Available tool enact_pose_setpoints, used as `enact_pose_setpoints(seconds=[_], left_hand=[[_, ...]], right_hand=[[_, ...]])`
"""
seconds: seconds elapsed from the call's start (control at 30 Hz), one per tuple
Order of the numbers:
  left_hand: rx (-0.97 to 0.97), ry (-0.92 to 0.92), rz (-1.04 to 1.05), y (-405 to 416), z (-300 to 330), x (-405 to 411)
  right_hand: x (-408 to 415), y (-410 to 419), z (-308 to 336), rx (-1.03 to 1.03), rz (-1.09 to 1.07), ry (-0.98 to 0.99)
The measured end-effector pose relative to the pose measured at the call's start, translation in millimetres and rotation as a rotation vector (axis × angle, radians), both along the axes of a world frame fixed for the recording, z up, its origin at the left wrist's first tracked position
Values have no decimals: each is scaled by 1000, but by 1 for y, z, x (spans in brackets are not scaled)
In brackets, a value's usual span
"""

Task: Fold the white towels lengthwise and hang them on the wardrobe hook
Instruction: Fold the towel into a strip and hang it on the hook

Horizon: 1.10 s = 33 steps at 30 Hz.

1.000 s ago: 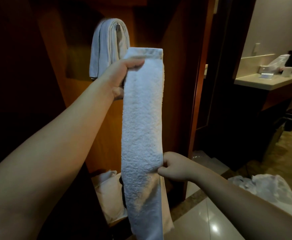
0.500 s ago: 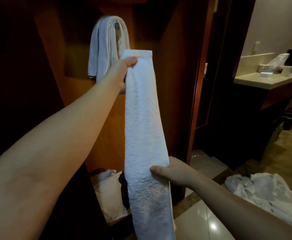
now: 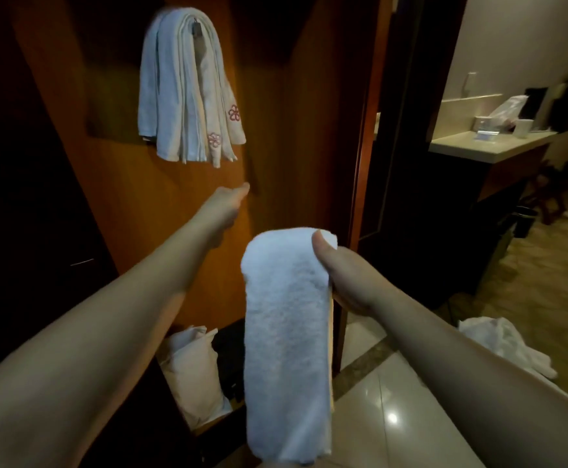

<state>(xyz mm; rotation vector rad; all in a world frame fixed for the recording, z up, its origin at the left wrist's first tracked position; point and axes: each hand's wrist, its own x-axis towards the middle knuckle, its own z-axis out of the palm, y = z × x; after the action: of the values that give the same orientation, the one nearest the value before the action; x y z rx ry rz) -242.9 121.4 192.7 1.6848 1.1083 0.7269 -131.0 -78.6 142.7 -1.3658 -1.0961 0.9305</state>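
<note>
Warm orange-brown wardrobe panelling [image 3: 134, 204] fills the middle of the view, dim and shadowed toward the left edge. High on it a bundle of hung towels [image 3: 184, 92] drapes over a small dark hook [image 3: 195, 28], of which only a tip shows between the folds; two of the hanging ends carry a pink flower motif. At the wardrobe's foot an open lower compartment holds a pale pillow-like bundle [image 3: 193, 369] beside something black that is too dark to identify. The right hand [image 3: 345, 275] grips the folded white towel [image 3: 287, 339] near its upper fold, thumb pressed on the front face and the other fingers hidden behind the cloth; the towel hangs down in a long narrow strip in front of the compartment, well below the hook, its bottom edge near the frame's lower border. The left hand [image 3: 223, 204] reaches toward the panel below the hung towels, holding nothing; it is seen from behind the wrist and blurred, so how its fingers lie cannot be told. To the right, past a dark door frame, a pale countertop [image 3: 485, 146] carries a cup and small items too small to make out. A crumpled white sheet [image 3: 508, 342] lies on the glossy tiled floor [image 3: 387, 413], partly cut off by the right forearm.
</note>
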Motion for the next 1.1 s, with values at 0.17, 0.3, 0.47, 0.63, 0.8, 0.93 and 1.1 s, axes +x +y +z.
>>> enact_pose_setpoints(seconds=[0.17, 0.3, 0.47, 0.63, 0.8, 0.93, 1.1], left_hand=[[514, -304, -64, -69, -54, -31], [723, -110, -247, -106, -82, -31], [819, 32, -150, -102, -86, -20], [904, 161, -100, -94, -79, -15], [963, 114, -142, -96, -79, -15], [832, 135, -149, -103, -83, -10], [860, 293, -49, -98, -92, -4]], right_hand=[[19, 17, 2, 66, -144, 162], [9, 23, 5, 85, -74, 301], [-5, 35, 5, 62, -146, 177], [-9, 41, 6, 93, -61, 317], [-8, 45, 5, 100, -57, 355], [-8, 49, 3, 46, -52, 318], [-10, 53, -5, 28, -70, 325]])
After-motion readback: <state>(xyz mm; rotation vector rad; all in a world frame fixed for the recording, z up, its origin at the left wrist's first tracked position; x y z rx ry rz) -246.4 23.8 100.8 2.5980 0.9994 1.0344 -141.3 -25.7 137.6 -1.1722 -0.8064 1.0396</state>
